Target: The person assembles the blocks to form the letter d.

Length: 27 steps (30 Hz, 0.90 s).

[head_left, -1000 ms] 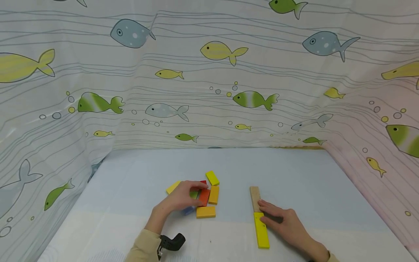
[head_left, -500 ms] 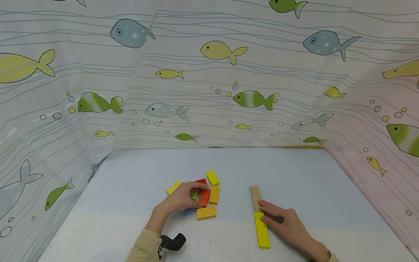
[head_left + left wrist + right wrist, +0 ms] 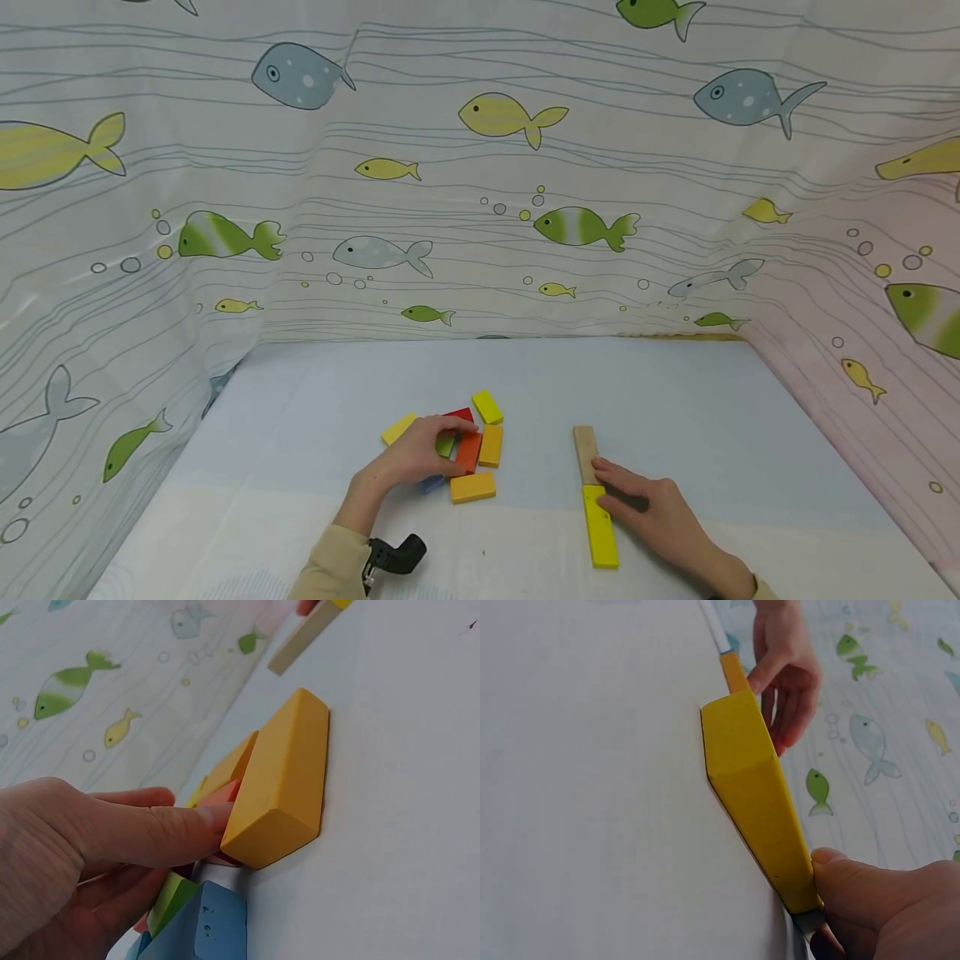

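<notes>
My left hand (image 3: 412, 450) pinches an orange-red block (image 3: 468, 452) end to end, thumb at the near end and fingers at the far end. Its thumb tip lies right by an amber block (image 3: 277, 787) in the left wrist view. Partly hidden under the hand are a green block (image 3: 445, 446) and a blue block (image 3: 217, 926). My right hand (image 3: 660, 510) rests along the right side of two blocks in line. Its fingertips touch the plain wooden block (image 3: 586, 454), and its thumb touches the long yellow block (image 3: 602, 537), which butts against the wooden one.
Around the left hand lie a second amber block (image 3: 491, 446), a dark red block (image 3: 461, 413) and two yellow blocks, one at the back (image 3: 487, 407) and one at the left (image 3: 397, 429). A fish-patterned curtain (image 3: 450, 192) encloses the white table (image 3: 540, 375).
Over the past second the near amber block has turned slightly, its right end away from me, and the orange-red and dark red blocks have shifted a little. The right hand stays put.
</notes>
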Each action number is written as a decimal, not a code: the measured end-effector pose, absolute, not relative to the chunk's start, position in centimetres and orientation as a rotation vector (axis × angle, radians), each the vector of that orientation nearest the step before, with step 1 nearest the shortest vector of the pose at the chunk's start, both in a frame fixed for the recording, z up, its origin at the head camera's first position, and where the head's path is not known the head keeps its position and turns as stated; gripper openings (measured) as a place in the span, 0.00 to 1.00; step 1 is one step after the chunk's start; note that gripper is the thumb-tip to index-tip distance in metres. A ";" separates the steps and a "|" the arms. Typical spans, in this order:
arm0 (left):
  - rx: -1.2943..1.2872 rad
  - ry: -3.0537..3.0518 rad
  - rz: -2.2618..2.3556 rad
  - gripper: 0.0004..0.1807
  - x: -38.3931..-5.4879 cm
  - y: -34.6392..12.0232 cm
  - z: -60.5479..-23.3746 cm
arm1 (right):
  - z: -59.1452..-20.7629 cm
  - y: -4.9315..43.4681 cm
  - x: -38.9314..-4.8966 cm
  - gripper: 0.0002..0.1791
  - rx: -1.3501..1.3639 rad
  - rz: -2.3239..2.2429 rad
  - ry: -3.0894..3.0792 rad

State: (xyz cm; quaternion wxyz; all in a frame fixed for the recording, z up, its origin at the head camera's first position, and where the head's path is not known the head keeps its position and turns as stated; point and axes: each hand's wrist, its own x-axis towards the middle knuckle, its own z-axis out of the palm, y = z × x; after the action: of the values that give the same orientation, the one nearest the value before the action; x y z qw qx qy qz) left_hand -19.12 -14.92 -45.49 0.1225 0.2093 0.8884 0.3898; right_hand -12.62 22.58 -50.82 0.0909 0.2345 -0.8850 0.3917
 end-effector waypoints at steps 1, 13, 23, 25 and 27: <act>0.615 2.594 1.135 0.27 -19.1 -14.9 -45.5 | -50.8 22.6 -12.6 0.22 0.696 1.158 -2.632; 0.614 2.601 1.101 0.29 -19.3 -15.0 -45.6 | -50.9 22.7 -12.6 0.22 0.712 1.110 -2.641; 0.642 2.600 1.130 0.29 -19.2 -14.9 -45.6 | -50.8 22.7 -12.4 0.22 0.692 1.093 -2.663; 0.638 2.603 1.144 0.30 -19.2 -15.0 -45.6 | -50.7 22.6 -12.4 0.22 0.696 1.091 -2.661; 0.637 2.601 1.164 0.30 -19.2 -15.0 -45.5 | -50.7 22.6 -12.4 0.22 0.700 1.089 -2.660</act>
State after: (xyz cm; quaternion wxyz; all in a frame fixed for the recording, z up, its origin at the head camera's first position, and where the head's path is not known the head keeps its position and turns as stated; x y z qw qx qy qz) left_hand -19.23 -14.99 -45.50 0.1105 0.2168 0.8853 0.3963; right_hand -12.45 22.63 -50.67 0.0916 0.2357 -0.8954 0.3665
